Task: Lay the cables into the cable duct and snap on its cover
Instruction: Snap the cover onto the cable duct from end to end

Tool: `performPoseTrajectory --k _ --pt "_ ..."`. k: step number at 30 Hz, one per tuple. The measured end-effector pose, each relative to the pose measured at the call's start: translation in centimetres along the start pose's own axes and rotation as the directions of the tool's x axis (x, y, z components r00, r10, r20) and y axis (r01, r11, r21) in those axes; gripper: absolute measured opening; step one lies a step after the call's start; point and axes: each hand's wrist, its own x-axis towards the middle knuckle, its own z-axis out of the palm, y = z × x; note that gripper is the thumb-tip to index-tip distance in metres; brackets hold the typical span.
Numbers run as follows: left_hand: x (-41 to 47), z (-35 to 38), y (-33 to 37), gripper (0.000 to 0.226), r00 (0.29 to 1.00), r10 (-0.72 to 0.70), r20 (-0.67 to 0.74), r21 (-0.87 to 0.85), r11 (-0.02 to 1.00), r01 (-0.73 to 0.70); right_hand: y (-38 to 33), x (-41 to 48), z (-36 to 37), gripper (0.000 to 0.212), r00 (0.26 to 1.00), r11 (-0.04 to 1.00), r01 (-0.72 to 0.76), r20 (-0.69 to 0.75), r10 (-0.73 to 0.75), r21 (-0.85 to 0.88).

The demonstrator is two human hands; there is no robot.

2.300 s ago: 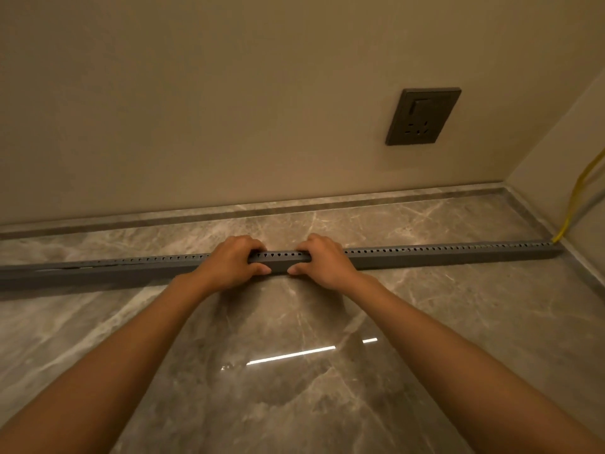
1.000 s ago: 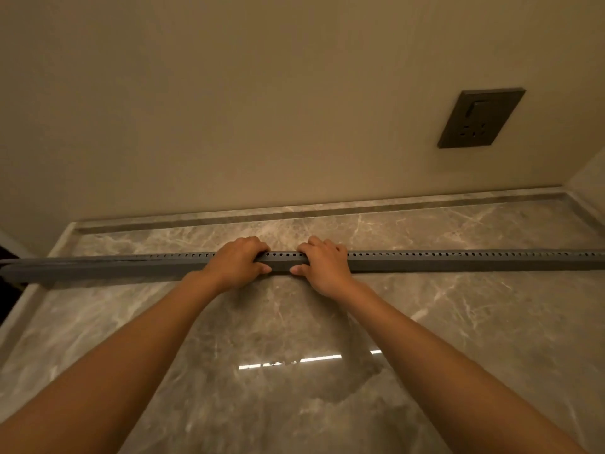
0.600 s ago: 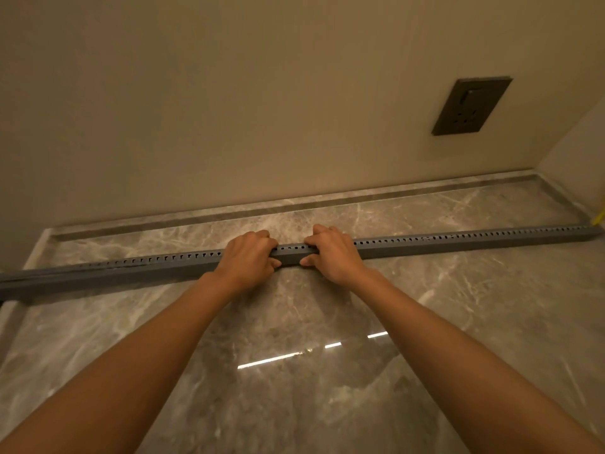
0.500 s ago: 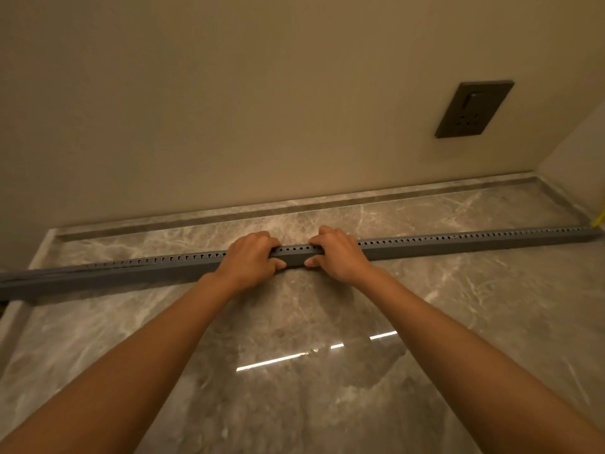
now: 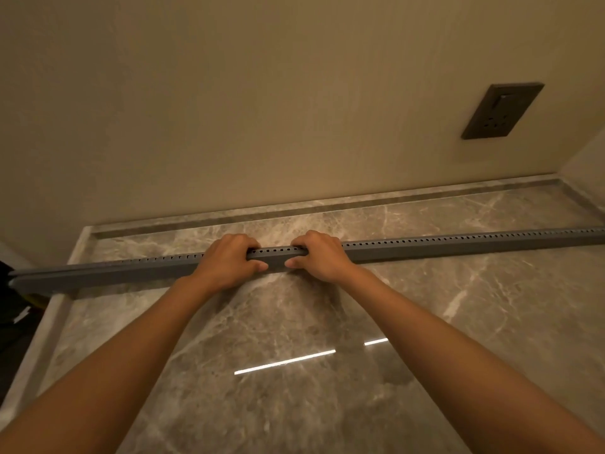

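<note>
A long grey cable duct (image 5: 458,245) with a row of small holes along its top lies across the marble surface, running left to right. Its cover sits on it along the visible length. My left hand (image 5: 229,262) and my right hand (image 5: 320,255) grip the duct side by side near its middle, fingers curled over the top and thumbs on the near side. No cable shows in this frame; the duct's inside is hidden.
A beige wall rises behind the marble surface (image 5: 327,371), with a dark socket plate (image 5: 501,111) at the upper right. The duct's left end (image 5: 19,280) overhangs the surface's left edge, beside a dark gap. A side wall closes the right corner.
My view has swung slightly left, so the yellow cable at the right end has left the frame. Both hands stay clamped on the duct's middle at the same spacing.
</note>
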Motion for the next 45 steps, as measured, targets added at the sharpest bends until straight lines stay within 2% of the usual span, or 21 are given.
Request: performPoseTrajectory --k 4,11,16,20,25,30,33,37,40,45 --pt "0.0 0.3 0.1 0.024 0.998 0.003 -0.055 0.001 1.000 -0.003 -0.3 0.1 0.4 0.034 0.999 0.997 0.016 -0.027 -0.018 -0.080" --pt "0.1 0.6 0.4 0.022 0.992 0.044 -0.119 0.074 0.997 -0.035 -0.2 -0.2 0.2 0.026 0.994 0.993 0.051 -0.091 -0.061 -0.110" --pt "-0.3 0.6 -0.1 0.026 0.990 0.043 -0.135 -0.057 0.997 -0.051 -0.4 0.1 -0.4 0.026 0.999 0.997 0.023 -0.047 -0.026 -0.080" --pt "-0.8 -0.2 -1.2 0.028 0.988 0.035 -0.151 -0.051 0.998 -0.043 -1.2 0.4 -0.2 0.024 0.998 0.998 -0.020 -0.057 0.017 -0.062" --pt "-1.5 -2.1 -4.4 0.028 0.993 -0.060 -0.099 -0.056 0.997 0.054 -3.4 1.2 0.8 0.026 1.000 1.000 0.020 -0.009 -0.020 -0.010" --pt "-1.6 -2.9 -5.6 0.029 0.996 -0.082 0.022 -0.039 0.996 0.083 -4.7 1.6 1.7 0.024 0.997 0.997 0.076 0.002 -0.076 0.018" --pt "-1.8 -2.4 -5.7 0.024 0.998 -0.053 -0.046 -0.009 0.999 0.053 -5.5 1.9 2.1 0.022 0.994 0.994 0.107 0.025 -0.107 -0.009" --pt "-2.0 -1.8 -5.6 0.028 0.988 -0.011 -0.152 0.051 0.999 0.019 -5.5 2.0 2.1 0.020 0.989 0.986 0.149 -0.011 -0.150 -0.074" --pt "-2.0 -1.6 -5.5 0.029 0.986 0.002 -0.165 0.059 0.998 0.008 -5.2 1.9 2.0 0.019 0.989 0.986 0.146 -0.024 -0.148 -0.078" --pt "-2.4 -1.6 -5.2 0.028 0.985 -0.026 -0.171 -0.032 0.999 0.021 -5.1 1.7 2.0 0.021 0.991 0.991 0.132 -0.018 -0.133 -0.034"
